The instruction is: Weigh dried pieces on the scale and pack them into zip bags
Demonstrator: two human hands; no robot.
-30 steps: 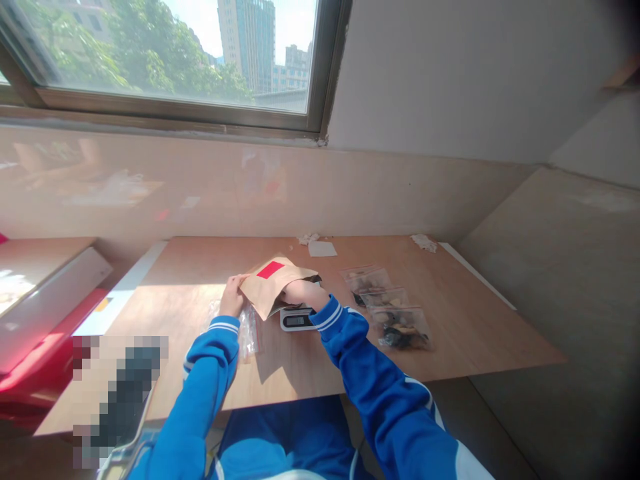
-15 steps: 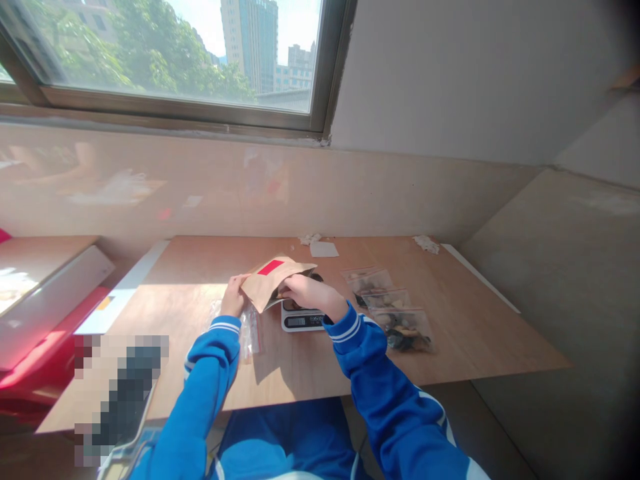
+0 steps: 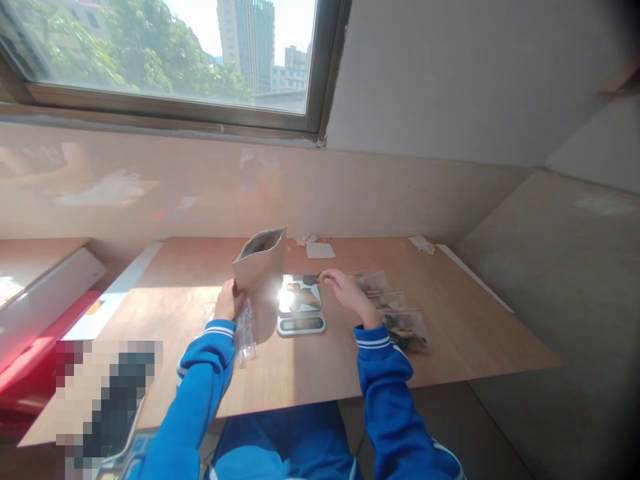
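My left hand (image 3: 227, 301) is closed on the lower left side of a brown paper pouch (image 3: 265, 265), which stands upright with its mouth open. Just right of it lies a white digital kitchen scale (image 3: 301, 326), its plate shining with sun glare. Several brown and dark flat pieces (image 3: 306, 297) rest on that plate; their exact kind is unclear. At the plate's far right corner, my right hand (image 3: 347, 291) pinches a small dark flat piece (image 3: 311, 280). Whether this piece touches the plate I cannot tell.
Filled clear zip bags (image 3: 407, 332) lie right of the scale, near my right forearm. Flat clear plastic bags (image 3: 246, 333) are beside my left wrist. Toward the wall are a white card (image 3: 321, 251) and crumpled tissues (image 3: 423, 245). A blurred patch (image 3: 115, 400) covers the table's left front.
My right hand has come out of the pouch and moved right, now pinching a dark piece. The pouch has gone from tilted over the scale to upright at its left, uncovering the plate.
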